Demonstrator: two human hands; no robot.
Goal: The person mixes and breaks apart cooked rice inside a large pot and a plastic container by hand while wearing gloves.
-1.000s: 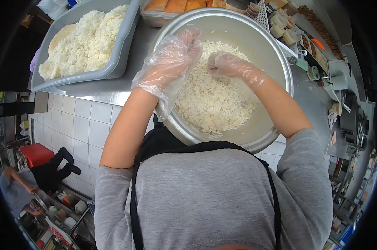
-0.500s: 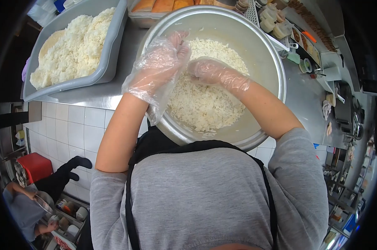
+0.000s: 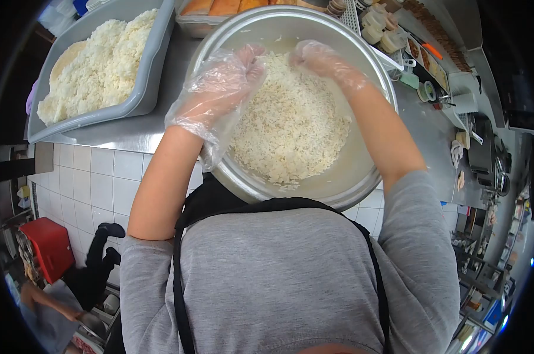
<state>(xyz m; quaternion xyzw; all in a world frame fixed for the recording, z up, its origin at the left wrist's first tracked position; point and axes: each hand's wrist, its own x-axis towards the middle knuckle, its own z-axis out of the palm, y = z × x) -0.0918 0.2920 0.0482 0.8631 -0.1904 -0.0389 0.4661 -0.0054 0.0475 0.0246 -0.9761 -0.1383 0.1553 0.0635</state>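
White cooked rice (image 3: 293,130) lies loose in a big round metal bowl (image 3: 367,159) in front of me. Both my hands wear clear plastic gloves. Over the bowl's left side, my left hand (image 3: 234,79) has its fingers curled inward beside the rice; anything inside them is hidden. My right hand (image 3: 323,62) is at the far edge of the rice, fingers bent down and closed, their tips partly out of sight. Whether it holds any rice cannot be made out.
A grey tub (image 3: 140,88) heaped with more rice stands left on the steel counter (image 3: 131,133). Behind the bowl is a container of orange-brown slabs (image 3: 219,9). Small jars (image 3: 382,26) are at the far right. A co-worker (image 3: 54,312) is at lower left.
My right hand has moved away from my left, from the middle of the rice to its far edge. My left hand stays nearly in place. The co-worker has shifted at lower left.
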